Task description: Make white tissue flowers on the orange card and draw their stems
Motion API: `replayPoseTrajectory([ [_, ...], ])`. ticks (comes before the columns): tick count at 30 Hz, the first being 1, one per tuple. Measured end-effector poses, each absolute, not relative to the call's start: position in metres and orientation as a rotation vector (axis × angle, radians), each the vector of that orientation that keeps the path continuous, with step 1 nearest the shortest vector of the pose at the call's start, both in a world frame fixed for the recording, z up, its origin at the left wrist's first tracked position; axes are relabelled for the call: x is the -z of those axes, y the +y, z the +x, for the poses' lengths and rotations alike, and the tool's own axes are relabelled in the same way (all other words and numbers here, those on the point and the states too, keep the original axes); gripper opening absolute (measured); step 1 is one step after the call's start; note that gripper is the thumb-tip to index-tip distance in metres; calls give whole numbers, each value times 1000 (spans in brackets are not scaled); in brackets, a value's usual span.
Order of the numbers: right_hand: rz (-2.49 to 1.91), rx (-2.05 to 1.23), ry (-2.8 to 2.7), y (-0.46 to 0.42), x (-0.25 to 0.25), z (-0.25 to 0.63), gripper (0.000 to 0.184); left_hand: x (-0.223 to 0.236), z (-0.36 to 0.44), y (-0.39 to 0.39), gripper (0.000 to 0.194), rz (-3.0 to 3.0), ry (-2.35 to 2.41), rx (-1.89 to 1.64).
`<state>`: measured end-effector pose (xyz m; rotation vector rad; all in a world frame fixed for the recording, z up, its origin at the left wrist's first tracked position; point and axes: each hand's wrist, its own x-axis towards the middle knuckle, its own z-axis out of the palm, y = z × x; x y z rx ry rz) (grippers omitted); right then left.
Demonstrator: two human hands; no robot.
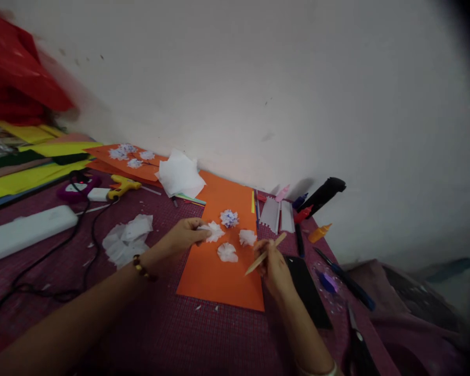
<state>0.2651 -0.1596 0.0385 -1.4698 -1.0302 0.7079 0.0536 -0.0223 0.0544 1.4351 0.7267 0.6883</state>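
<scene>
My left hand [190, 233] pinches a white tissue-paper flower [215, 232] over the left edge of an orange sheet [219, 284]. My right hand [272, 263] is closed around a flat wooden stick [254, 265], whose pointed end slants down over the sheet's right side. Between the hands, a white and purple paper flower [229, 218] lies on the sheet near its middle. Two plain white paper flowers, one lower [227, 253] and one at the right [247, 237], rest close by.
Left of the sheet are crumpled white tissue [127, 240], a yellow glue gun [121, 186], black cords and a white power strip [27, 232]. White paper [180, 175] lies behind. On the right are a black card [307, 292], scissors [360, 339], a cutter [350, 282] and paint tubes [320, 233].
</scene>
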Motion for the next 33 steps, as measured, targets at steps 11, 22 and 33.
replayPoseTrajectory([
  [11, -1503, -739, -1293, -159, -10, 261, 26, -4, 63, -21, 20, 1449, 762, -518],
  [22, -1552, -720, -1158, -151, 0, 263, 23, -6, 67, -18, 18, 1265, 783, -480],
  [33, -1420, -843, -837, -154, 5, 268, 22, -13, 65, -19, 19, 1353, 824, -430],
])
